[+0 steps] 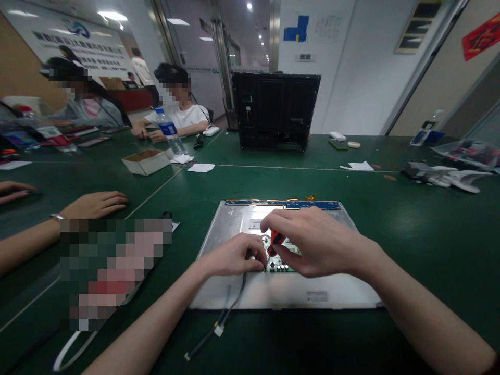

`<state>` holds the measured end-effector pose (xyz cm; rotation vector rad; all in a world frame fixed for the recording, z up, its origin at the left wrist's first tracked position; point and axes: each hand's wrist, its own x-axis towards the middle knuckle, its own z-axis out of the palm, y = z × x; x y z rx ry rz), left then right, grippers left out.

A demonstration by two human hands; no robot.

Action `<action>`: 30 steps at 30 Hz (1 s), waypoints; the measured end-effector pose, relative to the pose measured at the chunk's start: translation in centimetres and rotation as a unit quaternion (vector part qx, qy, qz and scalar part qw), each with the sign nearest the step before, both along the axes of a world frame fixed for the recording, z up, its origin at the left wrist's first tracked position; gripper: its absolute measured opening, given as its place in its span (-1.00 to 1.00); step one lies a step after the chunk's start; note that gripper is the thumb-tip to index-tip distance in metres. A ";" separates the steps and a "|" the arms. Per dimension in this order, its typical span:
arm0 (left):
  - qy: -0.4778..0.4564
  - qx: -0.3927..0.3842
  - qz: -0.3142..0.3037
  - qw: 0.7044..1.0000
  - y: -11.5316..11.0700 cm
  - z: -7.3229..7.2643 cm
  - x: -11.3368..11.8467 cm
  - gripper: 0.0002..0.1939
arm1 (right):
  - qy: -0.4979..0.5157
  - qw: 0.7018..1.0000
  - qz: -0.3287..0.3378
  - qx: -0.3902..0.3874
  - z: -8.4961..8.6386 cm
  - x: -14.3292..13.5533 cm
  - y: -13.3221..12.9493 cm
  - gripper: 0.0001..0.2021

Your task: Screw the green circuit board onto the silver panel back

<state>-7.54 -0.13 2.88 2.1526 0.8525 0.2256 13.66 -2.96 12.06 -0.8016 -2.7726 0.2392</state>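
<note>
A silvery display panel (320, 289) lies flat in front of me, with a blue circuit strip (265, 204) along its far edge. At its middle a circuit board (288, 266) with several round metal parts is partly covered by my hands. My right hand (316, 242) grips a red and black screwdriver (276, 239), tip pointing down at the board. My left hand (236, 255) rests at the board's left edge, fingertips pinched together; what they hold, if anything, is hidden. A dark cable (236, 299) runs from under my left hand over the panel's near edge onto the table.
Beyond the panel stands a black monitor frame (275, 112). On the left are a co-worker's hand (96, 204), an open box (146, 162) and a water bottle (170, 133). White and grey parts (443, 176) lie at right on the green table (425, 239).
</note>
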 end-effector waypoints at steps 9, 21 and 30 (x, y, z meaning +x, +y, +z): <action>0.005 0.006 -0.005 1.000 0.2 -0.2 -0.2 -0.93 | -0.013 1.000 -0.013 0.021 -0.3 -0.1 0.2 -0.85; 0.000 -0.014 -0.004 1.000 0.2 -0.3 -0.2 -0.93 | -0.010 0.999 -0.032 0.033 -0.5 -0.2 0.3 -0.84; 0.001 -0.009 -0.013 1.000 0.2 -0.1 -0.1 -0.94 | 0.000 1.000 0.003 -0.004 0.0 0.2 0.1 -0.81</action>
